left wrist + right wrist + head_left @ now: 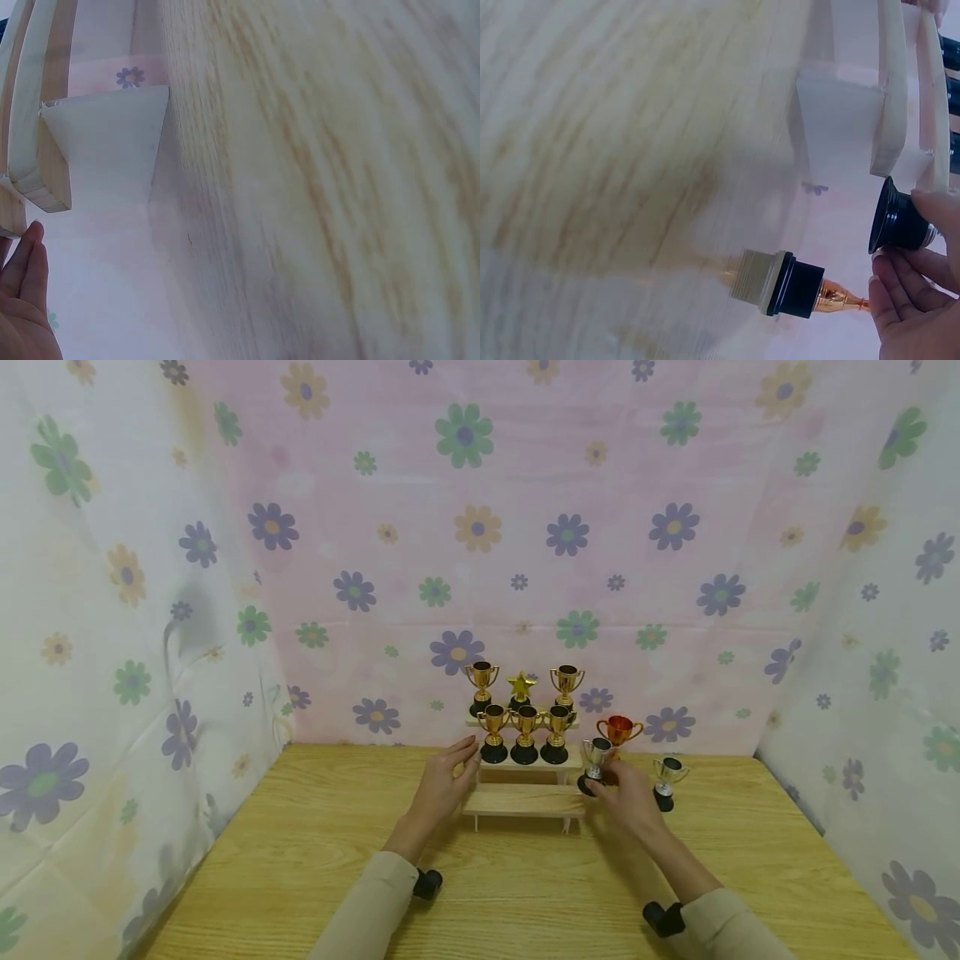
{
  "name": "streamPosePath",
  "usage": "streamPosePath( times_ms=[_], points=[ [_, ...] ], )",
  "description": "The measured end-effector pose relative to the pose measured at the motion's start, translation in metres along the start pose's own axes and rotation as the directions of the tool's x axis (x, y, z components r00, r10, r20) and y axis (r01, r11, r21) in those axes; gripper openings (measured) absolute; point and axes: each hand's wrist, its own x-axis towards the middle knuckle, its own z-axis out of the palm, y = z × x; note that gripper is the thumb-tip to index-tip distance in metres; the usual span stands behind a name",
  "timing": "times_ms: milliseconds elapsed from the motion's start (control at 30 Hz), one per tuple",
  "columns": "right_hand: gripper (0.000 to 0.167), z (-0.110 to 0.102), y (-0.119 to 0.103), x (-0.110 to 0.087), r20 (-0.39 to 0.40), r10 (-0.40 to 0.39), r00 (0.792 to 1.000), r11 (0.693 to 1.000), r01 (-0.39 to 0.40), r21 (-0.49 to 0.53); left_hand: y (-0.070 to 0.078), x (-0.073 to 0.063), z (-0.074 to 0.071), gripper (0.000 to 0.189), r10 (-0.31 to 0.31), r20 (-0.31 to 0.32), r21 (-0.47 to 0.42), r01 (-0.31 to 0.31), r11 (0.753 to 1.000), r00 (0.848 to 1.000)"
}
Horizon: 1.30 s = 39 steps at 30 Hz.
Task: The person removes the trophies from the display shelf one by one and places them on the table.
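Note:
My right hand (626, 789) pinches a small silver trophy cup (596, 756) by its black base, beside the right end of a stepped wooden stand (525, 798). In the right wrist view, thumb and fingers of the right hand (919, 296) close on that black base (904, 219), which is off the table. My left hand (444, 783) reaches to the stand's left end, fingers extended. Its fingertips (34, 234) lie right at the end of a step in the left wrist view. On the middle step stand three gold trophy cups (527, 727).
Two gold cups (482, 677) flank a gold star trophy (521, 683) on the top step. An orange-red trophy cup (620, 728) stands behind the right hand. Another silver cup (666, 777) stands on the table (315, 868) farther right. Flower-patterned cloth (517, 477) surrounds the back and sides.

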Motion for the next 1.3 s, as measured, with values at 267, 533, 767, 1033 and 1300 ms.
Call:
streamPosePath(
  times_ms=[267,533,767,1033,1300],
  points=[
    [0.019,0.001,0.004,0.007,0.014,0.068,0.998,0.997,-0.068,0.032,0.0,-0.001,0.0,0.037,-0.004,0.003,-0.001,0.004,1.0,1.0],
    [0.027,0.007,0.011,0.007,0.055,0.154,0.987,0.982,-0.159,0.098,0.001,0.0,0.0,0.036,-0.006,0.004,-0.004,0.006,1.0,1.0],
    [0.031,0.013,0.02,0.008,0.088,0.224,0.971,0.969,-0.231,0.091,0.001,0.001,0.001,0.033,0.008,-0.01,0.008,-0.008,1.0,1.0],
    [0.027,0.017,0.023,0.011,0.094,0.236,0.967,0.967,-0.243,0.079,0.0,0.001,0.002,0.032,0.01,-0.012,0.005,-0.01,1.0,1.0],
    [0.024,0.02,0.024,0.015,0.085,0.231,0.969,0.971,-0.235,0.046,0.001,0.0,0.001,0.034,0.021,-0.017,0.005,-0.021,1.0,1.0]
  ],
)
